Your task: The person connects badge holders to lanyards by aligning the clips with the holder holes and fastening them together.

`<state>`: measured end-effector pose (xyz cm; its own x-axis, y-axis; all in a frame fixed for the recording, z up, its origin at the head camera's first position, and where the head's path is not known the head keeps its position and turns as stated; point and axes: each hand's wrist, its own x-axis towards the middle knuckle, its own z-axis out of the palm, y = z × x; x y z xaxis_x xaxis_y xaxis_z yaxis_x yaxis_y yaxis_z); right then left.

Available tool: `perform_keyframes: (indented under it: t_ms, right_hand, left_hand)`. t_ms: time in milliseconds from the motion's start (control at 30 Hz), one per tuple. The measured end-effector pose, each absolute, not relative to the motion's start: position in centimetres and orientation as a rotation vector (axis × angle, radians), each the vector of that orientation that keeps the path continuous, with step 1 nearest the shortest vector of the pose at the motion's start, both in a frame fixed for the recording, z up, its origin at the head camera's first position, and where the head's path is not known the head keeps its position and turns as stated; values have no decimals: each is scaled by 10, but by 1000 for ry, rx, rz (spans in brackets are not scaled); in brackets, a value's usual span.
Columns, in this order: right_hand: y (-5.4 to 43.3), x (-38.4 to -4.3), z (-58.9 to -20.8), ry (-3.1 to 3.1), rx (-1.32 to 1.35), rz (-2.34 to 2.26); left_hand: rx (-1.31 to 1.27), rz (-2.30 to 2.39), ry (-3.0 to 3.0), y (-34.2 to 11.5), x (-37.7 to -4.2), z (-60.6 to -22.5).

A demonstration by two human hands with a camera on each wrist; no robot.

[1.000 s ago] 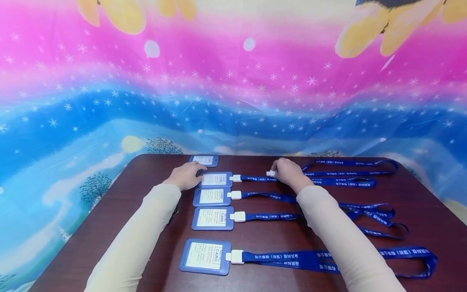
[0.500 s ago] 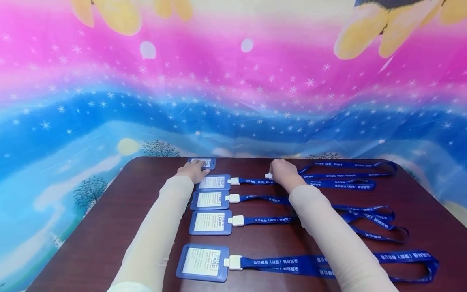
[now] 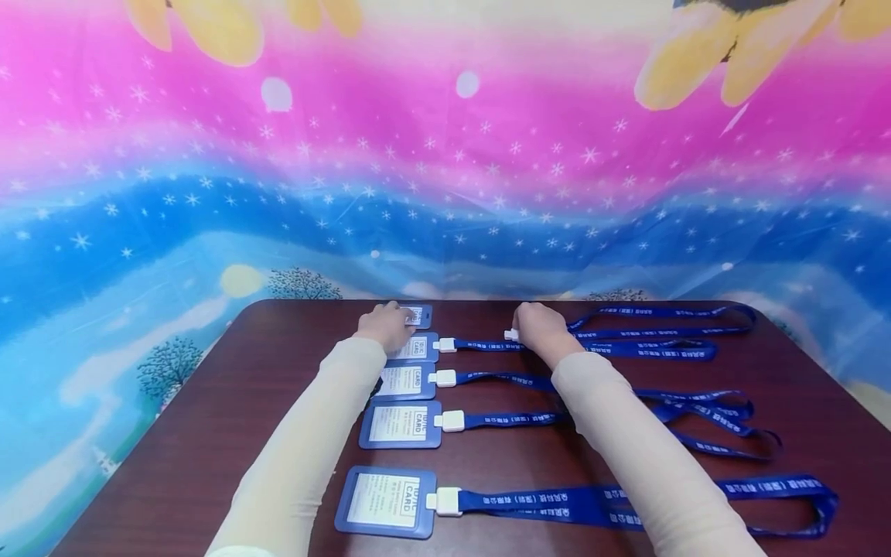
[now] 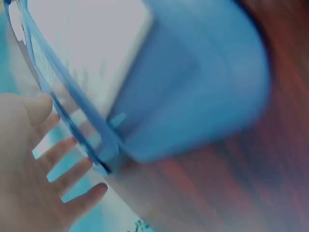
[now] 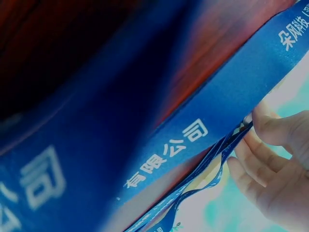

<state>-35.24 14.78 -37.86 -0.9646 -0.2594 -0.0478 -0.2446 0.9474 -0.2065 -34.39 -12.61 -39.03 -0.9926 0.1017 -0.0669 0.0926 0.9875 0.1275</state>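
My left hand (image 3: 386, 325) holds the farthest blue badge holder (image 3: 421, 316) by its left part, near the table's back edge. In the left wrist view its fingers are spread, and a nearer badge holder hides part of the grip. My right hand (image 3: 543, 329) pinches the white clip (image 3: 511, 335) of a blue lanyard (image 3: 668, 312) to the right of that holder, with a gap between clip and holder. Below lie several blue badge holders (image 3: 400, 424) with cards inside, each joined by a white clip to its own blue lanyard (image 3: 515, 420).
The dark red-brown table (image 3: 264, 410) ends at a colourful backdrop cloth (image 3: 445, 155). Lanyard straps run rightward under and beside my right forearm; some loop and overlap on the right. The nearest badge holder (image 3: 386, 503) lies apart from the others, at the front.
My left hand has moved onto the farthest badge holder, and that holder has shifted right toward the clip. My right hand keeps hold of the clip, nearly still.
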Motion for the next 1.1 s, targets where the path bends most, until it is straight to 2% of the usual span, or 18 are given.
perform_keyframes:
  t_ms: [200, 433, 633, 1100]
  right_hand:
    - [146, -353, -377, 3021, -408, -289]
    - [147, -357, -371, 2971, -432, -283]
    - [145, -362, -366, 2939, -456, -267]
    - [101, -380, -370, 2969, -584, -164]
  left_hand:
    - [75, 204, 3093, -118, -347, -393]
    - [-26, 489, 3081, -117, -345, -390]
    - [-20, 525, 3075, -116, -348, -390]
    - [-48, 501, 3072, -121, -358, -394]
